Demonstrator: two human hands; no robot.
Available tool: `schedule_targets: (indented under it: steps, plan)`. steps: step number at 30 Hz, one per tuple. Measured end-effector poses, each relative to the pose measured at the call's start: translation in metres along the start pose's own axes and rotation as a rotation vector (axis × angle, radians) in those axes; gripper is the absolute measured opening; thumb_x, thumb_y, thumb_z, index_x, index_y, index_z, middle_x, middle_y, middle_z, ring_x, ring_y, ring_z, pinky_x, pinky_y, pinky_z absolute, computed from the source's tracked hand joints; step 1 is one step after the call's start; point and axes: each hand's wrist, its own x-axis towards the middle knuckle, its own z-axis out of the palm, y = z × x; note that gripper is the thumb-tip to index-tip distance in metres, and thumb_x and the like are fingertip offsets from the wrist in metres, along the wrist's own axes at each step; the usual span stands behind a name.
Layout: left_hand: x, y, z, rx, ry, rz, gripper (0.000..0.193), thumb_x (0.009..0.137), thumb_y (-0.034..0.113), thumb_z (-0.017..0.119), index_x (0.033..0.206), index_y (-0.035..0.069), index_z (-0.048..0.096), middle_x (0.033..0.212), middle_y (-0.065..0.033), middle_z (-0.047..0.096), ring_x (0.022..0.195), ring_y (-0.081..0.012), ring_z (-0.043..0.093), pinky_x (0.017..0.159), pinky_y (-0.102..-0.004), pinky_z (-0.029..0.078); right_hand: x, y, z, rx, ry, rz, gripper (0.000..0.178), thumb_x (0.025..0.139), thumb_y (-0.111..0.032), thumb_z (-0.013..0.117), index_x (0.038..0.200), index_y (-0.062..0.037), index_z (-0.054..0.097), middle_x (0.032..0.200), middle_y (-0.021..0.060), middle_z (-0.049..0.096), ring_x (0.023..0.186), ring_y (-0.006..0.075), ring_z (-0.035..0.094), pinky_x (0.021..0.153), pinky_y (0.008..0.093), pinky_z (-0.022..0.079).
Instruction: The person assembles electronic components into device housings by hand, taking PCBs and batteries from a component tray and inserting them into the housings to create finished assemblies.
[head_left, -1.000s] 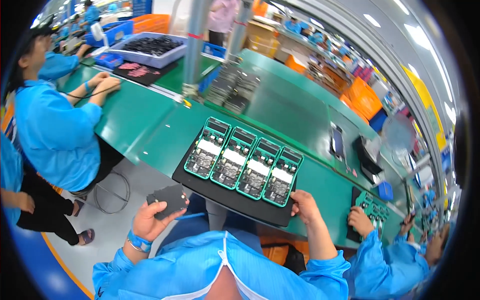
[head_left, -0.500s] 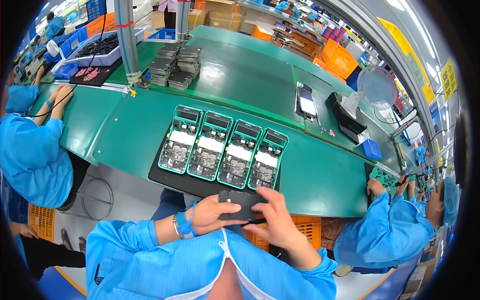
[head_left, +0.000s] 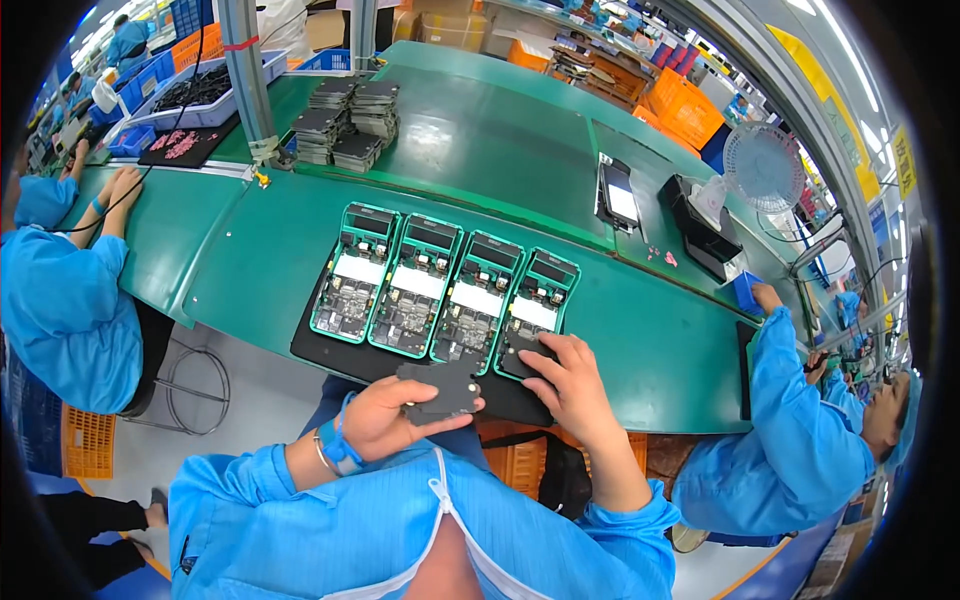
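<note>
My left hand (head_left: 385, 412) pinches a flat black plate (head_left: 445, 388) with notched edges, just in front of the bench edge. Four-sided green housings stand side by side on the bench, among them the leftmost housing (head_left: 352, 290) and the rightmost housing (head_left: 545, 285); each shows circuit parts and a white band. Over the lower end of the rightmost one, my right hand (head_left: 570, 385) has its fingers on another black plate (head_left: 515, 356), which covers the circuitry there. Its fingertips partly hide that plate.
The housings rest on a black mat (head_left: 320, 345). Stacks of black plates (head_left: 350, 120) stand farther back on the green bench (head_left: 480, 150). At right are a phone-like device (head_left: 618, 195), a black box (head_left: 698, 225) and a blue bin (head_left: 742, 292). Co-workers sit on both sides.
My right hand has moved from beside my left hand up to the rightmost housing, where a black plate now lies. My left hand shifted slightly left. The right-hand co-worker now reaches to the blue bin.
</note>
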Motion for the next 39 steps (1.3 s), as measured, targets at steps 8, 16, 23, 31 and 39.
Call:
schedule_targets:
  steps: [8, 16, 23, 31, 39]
  plan:
    - [-0.026, 0.018, -0.014, 0.077, 0.077, 0.139, 0.045, 0.087, 0.005, 0.044, 0.129, -0.007, 0.034, 0.125, -0.0234, 0.046, 0.12, -0.0379, 0.043, 0.101, -0.0465, 0.036, 0.005, -0.003, 0.006, -0.072, -0.036, -0.022, 0.033, 0.075, -0.016, 0.066, 0.107, -0.0159, 0.062, 0.115, 0.0115, 0.052, 0.109, 0.0313, 0.046, 0.096, 0.0465, 0.035]
    - [-0.037, 0.014, -0.016, 0.107, 0.116, 0.136, 0.049, 0.086, 0.005, 0.047, 0.132, -0.003, 0.032, 0.125, -0.0212, 0.046, 0.119, -0.0371, 0.043, 0.101, -0.0472, 0.036, 0.005, -0.016, 0.007, -0.196, -0.086, -0.048, 0.033, 0.077, -0.018, 0.063, 0.11, -0.0163, 0.06, 0.117, 0.0115, 0.052, 0.113, 0.0308, 0.044, 0.097, 0.0484, 0.033]
    - [-0.044, 0.006, -0.01, 0.118, 0.116, 0.122, 0.042, 0.087, 0.005, 0.046, 0.128, -0.004, 0.039, 0.123, -0.0185, 0.05, 0.115, -0.0325, 0.048, 0.098, -0.0438, 0.04, 0.003, -0.041, 0.003, -0.229, -0.033, -0.05, 0.035, 0.074, -0.021, 0.067, 0.107, -0.0092, 0.06, 0.122, 0.0138, 0.047, 0.112, 0.033, 0.043, 0.097, 0.0487, 0.031]
    - [-0.038, -0.006, -0.017, 0.07, 0.067, 0.062, 0.041, 0.089, 0.006, 0.046, 0.129, -0.001, 0.038, 0.126, -0.0153, 0.046, 0.117, -0.0301, 0.046, 0.101, -0.0472, 0.037, 0.013, -0.084, 0.021, 0.194, -0.071, -0.272, 0.054, 0.064, -0.017, 0.074, 0.115, -0.0129, 0.057, 0.123, 0.011, 0.048, 0.11, 0.0317, 0.044, 0.091, 0.0417, 0.038]
    - [-0.047, 0.005, -0.018, -0.026, 0.041, 0.096, 0.041, 0.091, 0.012, 0.044, 0.127, -0.007, 0.038, 0.127, -0.0225, 0.045, 0.121, -0.0347, 0.043, 0.102, -0.0449, 0.035, 0.033, -0.067, 0.024, -0.069, 0.067, -0.101, 0.035, 0.072, -0.015, 0.068, 0.106, -0.0138, 0.063, 0.113, 0.0122, 0.051, 0.105, 0.0318, 0.045, 0.087, 0.042, 0.037]
